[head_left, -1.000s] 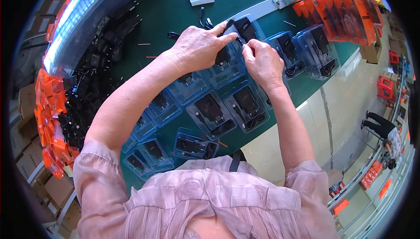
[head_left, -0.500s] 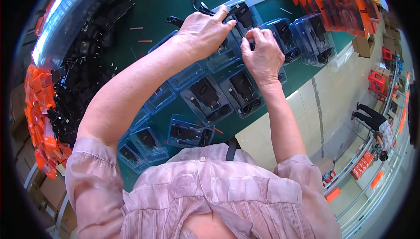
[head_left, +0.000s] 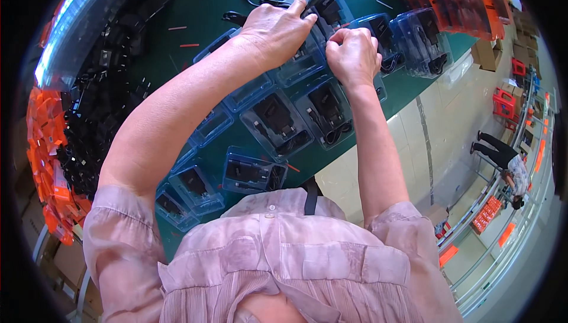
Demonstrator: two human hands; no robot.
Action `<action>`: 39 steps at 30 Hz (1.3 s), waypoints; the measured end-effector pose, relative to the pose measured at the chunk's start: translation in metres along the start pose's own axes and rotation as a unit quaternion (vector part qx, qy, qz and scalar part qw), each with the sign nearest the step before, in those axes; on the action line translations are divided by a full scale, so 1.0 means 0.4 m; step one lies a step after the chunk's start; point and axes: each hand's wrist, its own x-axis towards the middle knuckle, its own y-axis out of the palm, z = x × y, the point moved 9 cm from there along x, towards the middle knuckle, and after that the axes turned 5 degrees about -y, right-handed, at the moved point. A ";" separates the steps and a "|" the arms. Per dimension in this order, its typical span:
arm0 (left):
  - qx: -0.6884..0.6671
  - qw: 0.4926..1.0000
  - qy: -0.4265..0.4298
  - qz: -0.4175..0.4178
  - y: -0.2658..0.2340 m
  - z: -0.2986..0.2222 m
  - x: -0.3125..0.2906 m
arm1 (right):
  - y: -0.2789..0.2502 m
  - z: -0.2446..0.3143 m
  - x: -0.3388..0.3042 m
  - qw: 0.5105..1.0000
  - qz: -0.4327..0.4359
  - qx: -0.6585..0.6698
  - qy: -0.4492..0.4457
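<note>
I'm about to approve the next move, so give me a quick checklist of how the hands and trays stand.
1. Left hand near the charger: ok.
2. Black charger beside the fingers lies in its clear tray: ok.
3. Right hand grip: cannot tell; whatever is between the fingertips is hidden.
4. Cable fully seated in that tray: cannot tell; the hands cover part of it.
5. Rightmost tray loaded: ok; charger and coiled cable inside.
6. Green table free of scraps: not ok; a red strip lies there.

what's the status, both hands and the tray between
Left hand at clear tray; right hand pinched, grip hidden; black charger inside; loose cables near left hand.
</note>
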 end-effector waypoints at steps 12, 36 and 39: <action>-0.029 0.999 -0.018 -0.024 0.002 0.008 0.010 | -0.049 -0.039 -0.069 0.986 -0.134 -0.010 -0.098; -0.058 0.998 -0.003 -0.009 -0.005 -0.010 0.009 | -0.016 -0.143 0.042 0.904 0.112 0.412 -0.018; -0.055 0.998 -0.006 0.001 0.003 -0.002 0.006 | 0.001 -0.148 0.041 0.890 0.108 0.441 0.045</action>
